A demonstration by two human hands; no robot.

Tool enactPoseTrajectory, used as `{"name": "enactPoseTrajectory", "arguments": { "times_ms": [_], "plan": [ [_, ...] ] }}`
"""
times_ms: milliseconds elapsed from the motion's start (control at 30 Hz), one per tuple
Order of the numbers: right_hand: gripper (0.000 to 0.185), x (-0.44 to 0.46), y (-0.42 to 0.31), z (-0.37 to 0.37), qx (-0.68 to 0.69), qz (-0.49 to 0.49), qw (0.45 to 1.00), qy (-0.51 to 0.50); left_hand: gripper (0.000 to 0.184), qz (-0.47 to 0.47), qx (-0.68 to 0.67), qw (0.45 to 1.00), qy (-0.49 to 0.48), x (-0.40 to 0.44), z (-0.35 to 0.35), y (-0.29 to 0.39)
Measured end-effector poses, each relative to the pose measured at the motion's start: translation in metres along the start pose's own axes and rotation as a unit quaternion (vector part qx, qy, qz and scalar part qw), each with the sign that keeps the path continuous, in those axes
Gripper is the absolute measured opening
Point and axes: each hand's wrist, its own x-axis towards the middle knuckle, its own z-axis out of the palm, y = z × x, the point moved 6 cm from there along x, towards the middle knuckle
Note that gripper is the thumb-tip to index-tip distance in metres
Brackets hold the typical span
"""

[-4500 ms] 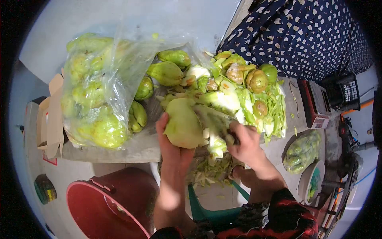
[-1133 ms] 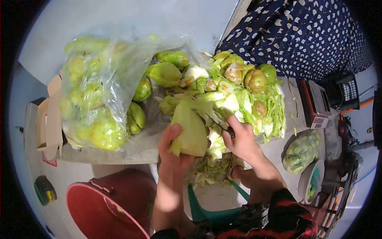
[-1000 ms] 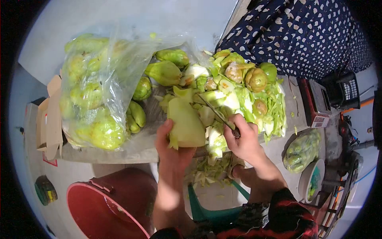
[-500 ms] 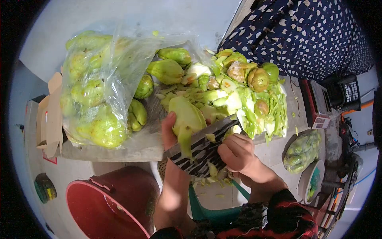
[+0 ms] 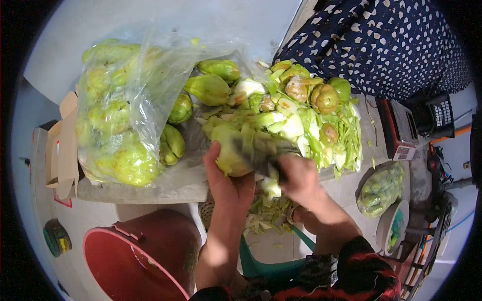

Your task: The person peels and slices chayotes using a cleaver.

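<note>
My left hand is wrapped round a pale green peeled chayote above the table's front edge. Closed round a knife handle, my right hand is blurred by motion. The dark knife blade is smeared too and lies against the right side of the chayote. Behind and to the right spreads a heap of green peelings and pale slices, with several brownish chayotes on it. Whole green chayotes lie behind my left hand, by the clear plastic bag full of chayotes.
Below the table stand a red bucket at the left and a green stool. An open cardboard box is at far left. At right are a red scale, a bagged bundle and a person's dotted dark garment.
The broad blade, tilted flat below the chayote half a second ago, has risen against its right side. The peel strip hanging from the chayote no longer shows. My left hand still holds the chayote.
</note>
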Motion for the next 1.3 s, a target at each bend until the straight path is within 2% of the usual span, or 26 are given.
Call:
{"name": "enactPoseTrajectory", "arguments": {
  "times_ms": [33,67,100,167,200,267,300,367,400,433,467,500,567,633,700,767,800,833,900,1000,1067,1167,1233,1300],
  "plan": [
    [0.022,-0.002,0.019,0.005,0.008,0.086,0.996,0.013,0.053,0.040,0.025,0.996,0.076,-0.003,0.002,0.003],
    [0.028,-0.006,0.027,0.004,-0.009,0.102,0.994,-0.027,0.050,0.053,0.041,0.996,0.067,-0.003,0.005,0.004],
    [0.028,-0.001,0.025,0.002,-0.010,0.096,0.995,-0.028,0.050,0.057,0.037,0.996,0.064,-0.002,0.006,0.006],
    [0.027,0.004,-0.001,-0.016,0.033,-0.018,0.998,0.047,0.055,0.032,0.010,0.999,0.030,-0.002,0.009,0.005],
    [0.025,0.002,-0.004,-0.015,0.099,-0.026,0.995,0.007,0.055,0.027,0.014,0.999,0.033,0.001,-0.002,0.008],
    [0.024,0.005,-0.019,-0.020,0.078,-0.049,0.996,0.010,0.052,-0.069,-0.023,0.972,-0.222,0.005,0.001,0.004],
    [0.023,0.006,-0.027,-0.023,0.056,-0.078,0.995,0.011,0.052,-0.070,-0.023,0.972,-0.222,0.004,0.002,0.003],
    [0.024,0.005,-0.026,-0.021,0.063,-0.078,0.995,-0.014,0.051,-0.083,0.003,0.968,-0.235,0.000,0.009,0.001],
    [0.028,0.002,-0.015,-0.014,0.091,-0.033,0.995,-0.002,0.051,-0.082,0.003,0.968,-0.235,-0.004,0.019,-0.001],
    [0.031,-0.001,-0.003,-0.006,0.119,0.011,0.993,0.009,0.051,-0.020,0.003,0.996,-0.087,-0.001,0.018,0.001],
    [0.042,-0.005,0.010,0.006,0.021,0.056,0.998,-0.023,0.052,0.042,0.003,0.997,0.063,-0.003,0.009,0.005],
    [0.047,-0.003,0.020,0.007,0.016,0.103,0.993,-0.053,0.052,0.042,0.005,0.997,0.060,-0.003,0.010,0.007],
    [0.047,0.000,0.018,0.001,0.011,0.086,0.995,-0.045,0.054,0.056,-0.010,0.996,0.068,-0.001,0.006,0.010],
    [0.049,-0.004,0.005,-0.008,0.073,0.024,0.997,-0.007,0.054,0.032,0.017,0.998,0.046,-0.002,0.002,0.009],
    [0.049,0.005,-0.012,-0.021,0.120,-0.012,0.992,-0.032,0.055,0.005,0.050,0.999,0.019,-0.001,-0.003,0.011],
    [0.049,0.005,-0.019,-0.026,0.124,-0.033,0.991,-0.020,0.054,-0.066,0.047,0.992,-0.099,0.000,0.000,0.006],
    [0.049,0.004,-0.017,-0.021,0.124,-0.033,0.992,-0.020,0.054,-0.057,0.037,0.997,-0.045,-0.008,0.010,0.005],
    [0.050,0.002,-0.005,-0.011,0.080,0.014,0.996,-0.028,0.054,-0.057,0.035,0.997,-0.046,-0.009,0.014,0.002],
    [0.054,-0.001,0.014,0.002,0.033,0.078,0.995,-0.056,0.058,0.023,0.065,0.997,0.031,-0.006,0.011,0.010],
    [0.053,-0.001,0.010,-0.008,0.042,0.074,0.995,-0.048,0.057,-0.001,0.061,0.998,0.012,-0.007,0.012,0.013],
    [0.054,-0.002,-0.001,-0.016,0.095,0.014,0.995,-0.032,0.058,-0.022,0.065,0.998,0.006,-0.010,0.011,0.013],
    [0.054,0.000,-0.010,-0.023,0.098,-0.001,0.994,-0.053,0.059,-0.053,0.115,0.992,0.004,-0.011,0.009,0.010],
    [0.052,0.000,0.004,-0.011,0.045,0.058,0.996,-0.042,0.059,-0.025,0.107,0.994,-0.025,-0.011,0.014,0.008],
    [0.046,0.000,0.021,0.001,0.027,0.127,0.988,-0.081,0.058,-0.023,0.115,0.993,-0.019,-0.010,0.014,0.008]
  ]
}}
